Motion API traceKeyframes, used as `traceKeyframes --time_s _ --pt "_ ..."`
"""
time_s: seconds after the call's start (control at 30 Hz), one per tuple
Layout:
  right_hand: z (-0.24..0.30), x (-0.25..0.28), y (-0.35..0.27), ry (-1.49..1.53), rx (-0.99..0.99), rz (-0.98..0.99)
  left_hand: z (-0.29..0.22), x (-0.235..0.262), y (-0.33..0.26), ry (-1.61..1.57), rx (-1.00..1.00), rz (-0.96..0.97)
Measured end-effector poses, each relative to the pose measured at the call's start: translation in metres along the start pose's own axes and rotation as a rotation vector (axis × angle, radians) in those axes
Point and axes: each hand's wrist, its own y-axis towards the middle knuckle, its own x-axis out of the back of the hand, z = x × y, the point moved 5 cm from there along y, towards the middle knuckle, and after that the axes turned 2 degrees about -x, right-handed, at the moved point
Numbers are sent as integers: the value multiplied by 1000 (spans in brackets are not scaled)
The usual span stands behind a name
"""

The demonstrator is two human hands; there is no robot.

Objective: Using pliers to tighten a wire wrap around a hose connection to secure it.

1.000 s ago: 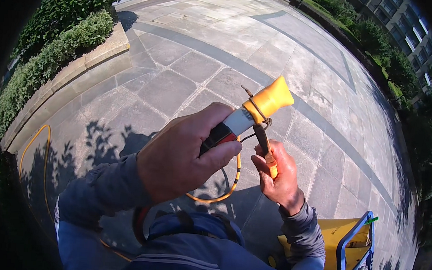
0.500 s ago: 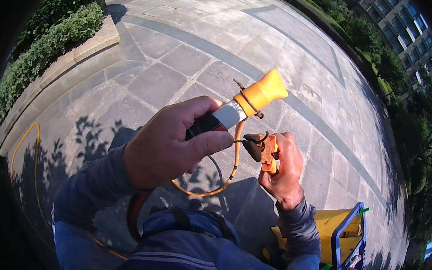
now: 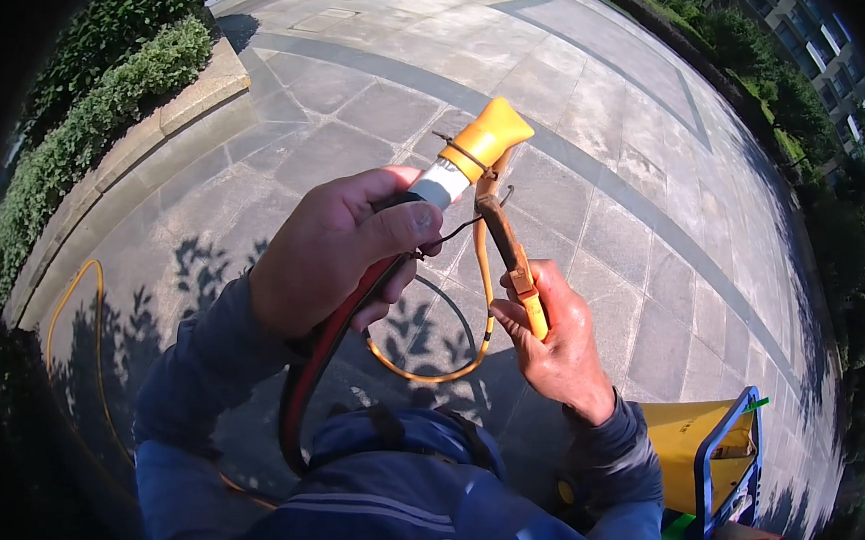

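Observation:
My left hand (image 3: 339, 238) is closed around a black-and-red hose (image 3: 329, 343) that curves down toward my body. Out of this grip sticks a whitish, flattened section (image 3: 439, 182). A yellow sleeve (image 3: 497, 132) with a pinched, flared tip covers its far end, bound by a twisted dark wire (image 3: 468, 160). Between my left thumb and the pliers runs a second dark wire (image 3: 457, 234). My right hand (image 3: 560, 344) is wrapped around the yellow-orange handles of rusty pliers (image 3: 503, 237); their jaws are at this wire, near the sleeve. Whether they grip it, I cannot tell.
A thin yellow hose (image 3: 425, 378) hangs in a loop below my hands, and more yellow hose (image 3: 100, 297) lies at left. To the lower right stands a blue-framed yellow container (image 3: 682, 438). A stone planter edge (image 3: 227, 75) with shrubs borders the paving.
The pliers have turned from pointing left to pointing up, and the right hand has shifted slightly lower. The left hand has tilted, bringing the sleeve up and left and showing more black-and-red hose.

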Motion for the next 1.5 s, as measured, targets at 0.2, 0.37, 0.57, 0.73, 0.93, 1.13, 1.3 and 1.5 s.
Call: traceKeyframes --time_s 0.2,0.37,0.57,0.73,0.93,1.13,1.3,1.5 --pt "16 -4 21 -15 180 -42 -2 12 -29 -64 -116 -73" --pt "31 -27 38 51 159 58 8 27 -64 64 -87 -354" --pt "28 -64 37 299 168 61 5 27 -89 38 -145 -615" --pt "20 -94 14 591 -17 179 2 20 -103 -13 -198 -693" --pt "10 -90 12 771 -60 352 -4 -3 -101 -62 -174 -705" --pt "-12 -60 31 763 2 298 -18 -23 -63 -158 -151 -583" --pt "-21 -5 53 624 48 165 -43 -38 -16 -360 -150 -247" --pt "-53 32 50 543 6 -1 -47 -55 42 -305 -88 -297"
